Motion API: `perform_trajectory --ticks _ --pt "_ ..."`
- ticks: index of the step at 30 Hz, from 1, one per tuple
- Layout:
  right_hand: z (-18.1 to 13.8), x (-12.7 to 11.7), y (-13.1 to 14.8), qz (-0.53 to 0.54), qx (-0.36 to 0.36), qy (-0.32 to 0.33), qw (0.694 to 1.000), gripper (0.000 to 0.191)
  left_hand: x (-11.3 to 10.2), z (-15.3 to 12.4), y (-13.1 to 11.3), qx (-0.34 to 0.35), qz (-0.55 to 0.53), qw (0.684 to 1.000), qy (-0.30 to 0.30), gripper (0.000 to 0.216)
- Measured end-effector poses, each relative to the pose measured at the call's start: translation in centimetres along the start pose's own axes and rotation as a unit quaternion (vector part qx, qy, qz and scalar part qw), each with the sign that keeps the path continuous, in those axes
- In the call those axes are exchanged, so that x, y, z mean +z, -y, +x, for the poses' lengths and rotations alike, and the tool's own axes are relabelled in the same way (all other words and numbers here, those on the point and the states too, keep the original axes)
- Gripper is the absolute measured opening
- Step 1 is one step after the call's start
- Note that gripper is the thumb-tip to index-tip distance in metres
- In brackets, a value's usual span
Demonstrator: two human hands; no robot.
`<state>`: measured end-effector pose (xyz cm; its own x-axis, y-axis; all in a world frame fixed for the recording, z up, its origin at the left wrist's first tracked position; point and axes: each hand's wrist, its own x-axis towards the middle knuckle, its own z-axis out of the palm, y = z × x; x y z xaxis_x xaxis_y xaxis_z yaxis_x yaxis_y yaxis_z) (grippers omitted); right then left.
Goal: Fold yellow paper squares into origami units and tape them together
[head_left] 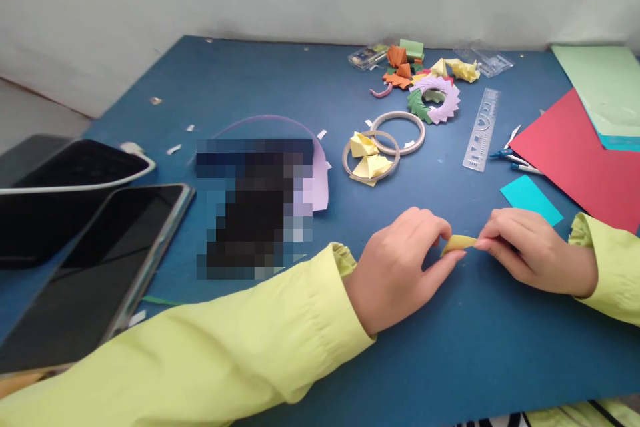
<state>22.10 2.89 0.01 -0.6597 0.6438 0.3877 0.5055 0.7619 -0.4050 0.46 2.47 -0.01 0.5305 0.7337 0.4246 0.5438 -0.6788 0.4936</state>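
A small folded piece of yellow paper (459, 242) is held just above the blue table, between my two hands. My left hand (405, 260) pinches its left end between thumb and fingers. At the other end, the thumb and fingertips of my right hand (537, 250) close on its narrow tip. Beyond my right hand lies a turquoise paper rectangle (531, 200). Two rolls of tape sit past my left hand; folded yellow paper pieces (369, 163) rest in the nearer tape roll (346, 159), and the farther tape roll (423, 140) touches it.
A lilac and green folded paper ring (447, 107) lies by orange folded pieces (399, 67). To the right are a clear ruler (483, 130), pens (523, 167), red paper (595, 153) and green sheets (600, 80). Phones, one a dark phone (100, 267), occupy the left. A pixelated patch hides part.
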Motion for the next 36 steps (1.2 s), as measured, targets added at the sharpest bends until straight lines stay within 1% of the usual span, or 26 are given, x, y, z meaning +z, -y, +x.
perform_trajectory --ticks 4,8,18,22,26,29,31,34,36 --pt "-0.02 -0.1 0.03 -0.005 -0.005 0.012 1.0 0.011 -0.15 -0.02 -0.17 0.033 -0.012 0.999 0.002 0.008" --pt "0.01 -0.13 0.03 -0.012 -0.009 0.018 1.0 0.01 -0.24 0.0 -0.24 0.034 -0.009 0.999 -0.025 0.007" --pt "0.0 -0.13 0.15 -0.021 -0.013 0.011 1.0 0.009 -0.29 0.08 -0.21 0.056 0.001 0.997 -0.048 0.006" --pt "0.02 -0.14 0.18 -0.017 -0.003 0.012 1.0 0.011 -0.21 0.01 -0.13 0.068 -0.002 0.996 -0.058 0.008" --pt "0.15 -0.21 0.21 -0.014 0.003 0.015 1.0 0.012 -0.17 0.1 -0.02 0.075 -0.004 0.996 -0.056 0.008" --pt "0.26 -0.28 0.26 -0.018 0.0 0.016 1.0 0.012 -0.14 0.22 0.04 0.091 -0.009 0.995 -0.043 0.005" --pt "0.27 -0.3 0.31 -0.021 -0.008 0.015 1.0 0.011 -0.1 0.27 0.08 0.106 -0.011 0.994 -0.033 0.003" --pt "0.13 -0.25 0.3 -0.031 -0.032 0.003 0.999 0.009 -0.14 0.29 0.17 0.124 -0.003 0.992 -0.027 0.008" --pt "-0.01 -0.21 0.19 -0.039 -0.057 -0.015 0.997 0.02 -0.28 0.3 0.27 0.144 0.009 0.989 -0.025 0.011"
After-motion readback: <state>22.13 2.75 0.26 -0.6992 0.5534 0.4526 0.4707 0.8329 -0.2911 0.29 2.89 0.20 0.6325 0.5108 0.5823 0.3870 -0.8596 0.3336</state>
